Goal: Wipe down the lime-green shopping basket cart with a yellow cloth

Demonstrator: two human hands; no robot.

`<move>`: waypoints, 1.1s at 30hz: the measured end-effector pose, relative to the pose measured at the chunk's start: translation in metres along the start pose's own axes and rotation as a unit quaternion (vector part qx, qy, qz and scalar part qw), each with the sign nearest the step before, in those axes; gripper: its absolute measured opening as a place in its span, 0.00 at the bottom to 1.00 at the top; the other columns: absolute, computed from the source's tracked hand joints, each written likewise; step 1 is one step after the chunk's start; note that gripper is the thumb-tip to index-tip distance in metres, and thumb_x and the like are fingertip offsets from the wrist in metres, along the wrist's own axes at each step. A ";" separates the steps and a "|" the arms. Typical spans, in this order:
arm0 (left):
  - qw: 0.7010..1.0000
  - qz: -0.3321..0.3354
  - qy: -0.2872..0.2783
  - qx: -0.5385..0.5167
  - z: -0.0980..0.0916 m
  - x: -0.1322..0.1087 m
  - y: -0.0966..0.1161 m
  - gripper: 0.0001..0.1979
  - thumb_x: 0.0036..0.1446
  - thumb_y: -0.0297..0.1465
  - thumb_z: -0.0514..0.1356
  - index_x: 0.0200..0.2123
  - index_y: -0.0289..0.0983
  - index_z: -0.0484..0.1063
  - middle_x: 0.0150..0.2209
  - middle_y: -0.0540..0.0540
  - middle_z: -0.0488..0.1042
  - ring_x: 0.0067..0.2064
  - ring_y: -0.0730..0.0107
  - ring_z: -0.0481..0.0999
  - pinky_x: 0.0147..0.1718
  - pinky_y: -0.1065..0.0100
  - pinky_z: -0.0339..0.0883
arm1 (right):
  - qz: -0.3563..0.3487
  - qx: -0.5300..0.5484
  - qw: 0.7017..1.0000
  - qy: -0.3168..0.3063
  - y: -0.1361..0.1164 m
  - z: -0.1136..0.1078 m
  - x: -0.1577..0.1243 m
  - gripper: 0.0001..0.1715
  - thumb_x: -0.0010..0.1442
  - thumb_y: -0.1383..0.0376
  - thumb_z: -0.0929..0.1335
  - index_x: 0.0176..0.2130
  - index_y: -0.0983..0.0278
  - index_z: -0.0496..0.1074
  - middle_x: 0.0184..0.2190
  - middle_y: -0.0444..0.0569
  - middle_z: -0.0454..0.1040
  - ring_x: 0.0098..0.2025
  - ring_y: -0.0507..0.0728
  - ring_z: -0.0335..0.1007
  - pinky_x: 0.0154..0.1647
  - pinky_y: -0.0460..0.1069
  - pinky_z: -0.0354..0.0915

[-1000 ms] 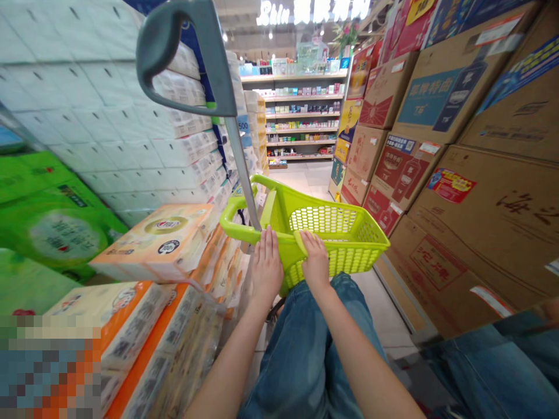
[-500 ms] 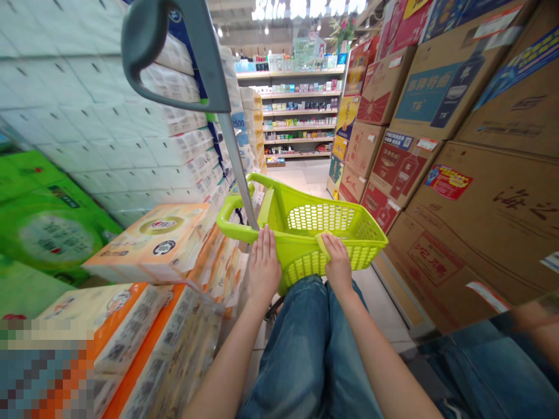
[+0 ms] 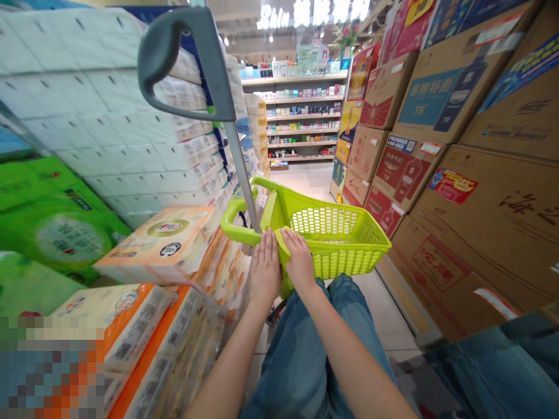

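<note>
Left hand (image 3: 265, 270) lies flat on the lime basket (image 3: 345, 247), right hand (image 3: 299, 260) grips it; neighbouring tissue packs (image 3: 157, 244) could snag it.

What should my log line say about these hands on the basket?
left hand on lime-green plastic basket | right hand on basket handle

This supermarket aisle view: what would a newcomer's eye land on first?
The lime-green plastic shopping basket stands out just below centre, with the left hand and right hand resting on its near rim. Its long grey pull handle rises toward the upper left. Towering walls of white-wrapped tissue packs on the left and printed cardboard cartons on the right frame the aisle.
</note>
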State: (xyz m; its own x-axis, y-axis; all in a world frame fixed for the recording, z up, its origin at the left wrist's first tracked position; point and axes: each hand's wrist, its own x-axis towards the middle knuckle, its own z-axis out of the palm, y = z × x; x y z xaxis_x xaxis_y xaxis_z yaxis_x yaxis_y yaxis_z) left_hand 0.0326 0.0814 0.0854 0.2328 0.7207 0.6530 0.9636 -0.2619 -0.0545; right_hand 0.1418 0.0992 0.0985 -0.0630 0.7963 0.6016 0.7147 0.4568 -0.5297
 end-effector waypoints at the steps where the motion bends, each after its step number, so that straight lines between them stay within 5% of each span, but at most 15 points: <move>1: 1.000 0.002 -0.003 -0.001 0.000 0.000 0.000 0.36 0.61 0.23 0.48 0.71 0.25 0.39 0.72 0.36 0.46 0.73 0.55 0.43 0.68 0.52 0.49 | -0.005 -0.006 1.000 -0.002 0.007 -0.003 -0.003 0.48 0.47 0.82 0.57 0.65 0.62 0.63 0.65 0.48 0.65 0.67 0.57 0.55 0.71 0.57 0.51; 11: 1.000 -0.010 -0.010 -0.019 0.004 -0.001 0.002 0.41 0.57 0.22 0.51 0.71 0.26 0.38 0.72 0.36 0.44 0.73 0.56 0.41 0.69 0.52 0.45 | 0.103 -0.121 0.985 0.066 0.114 -0.056 -0.050 0.48 0.46 0.82 0.58 0.64 0.61 0.64 0.64 0.50 0.66 0.68 0.60 0.55 0.70 0.62 0.51; 15: 1.000 -0.014 -0.003 -0.022 0.005 0.000 0.003 0.41 0.56 0.22 0.51 0.71 0.26 0.37 0.72 0.36 0.43 0.73 0.55 0.41 0.69 0.52 0.45 | 0.127 -0.113 0.984 0.053 0.090 -0.045 -0.040 0.47 0.45 0.82 0.58 0.64 0.66 0.65 0.64 0.53 0.65 0.69 0.62 0.53 0.71 0.62 0.49; 20: 1.000 -0.012 0.003 -0.020 0.004 -0.001 0.002 0.38 0.60 0.22 0.48 0.71 0.27 0.38 0.72 0.36 0.45 0.73 0.56 0.42 0.68 0.52 0.48 | 0.042 -0.029 0.999 0.014 0.014 -0.006 -0.008 0.49 0.45 0.82 0.57 0.64 0.62 0.64 0.64 0.49 0.66 0.68 0.58 0.54 0.71 0.58 0.50; 23: 1.000 -0.007 0.007 -0.011 0.003 -0.001 0.000 0.36 0.61 0.22 0.46 0.71 0.28 0.37 0.72 0.37 0.46 0.73 0.57 0.43 0.68 0.53 0.49 | 0.023 0.006 1.000 0.007 -0.005 0.004 0.000 0.48 0.47 0.82 0.57 0.64 0.61 0.64 0.65 0.47 0.65 0.68 0.58 0.54 0.71 0.59 0.50; 26: 1.000 0.001 -0.003 -0.006 0.001 -0.001 -0.001 0.37 0.61 0.23 0.48 0.71 0.26 0.37 0.72 0.37 0.45 0.73 0.56 0.42 0.68 0.53 0.48 | 0.000 0.000 1.000 -0.004 0.009 -0.001 -0.006 0.50 0.46 0.82 0.57 0.66 0.61 0.62 0.65 0.47 0.64 0.68 0.57 0.54 0.71 0.59 0.50; 33: 1.000 -0.010 -0.011 -0.014 0.003 -0.001 0.002 0.41 0.57 0.23 0.51 0.71 0.26 0.37 0.73 0.37 0.43 0.73 0.56 0.41 0.69 0.52 0.44 | 0.047 -0.094 0.993 0.047 0.092 -0.043 -0.041 0.49 0.46 0.82 0.57 0.65 0.60 0.63 0.64 0.48 0.66 0.68 0.57 0.55 0.71 0.60 0.52</move>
State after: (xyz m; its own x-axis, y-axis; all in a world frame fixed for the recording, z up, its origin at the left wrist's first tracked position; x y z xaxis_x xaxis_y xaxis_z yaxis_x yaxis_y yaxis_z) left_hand 0.0345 0.0816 0.0825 0.2165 0.7397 0.6371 0.9641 -0.2649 -0.0201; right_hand 0.2399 0.0919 0.0509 0.0688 0.7874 0.6126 0.8325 0.2930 -0.4701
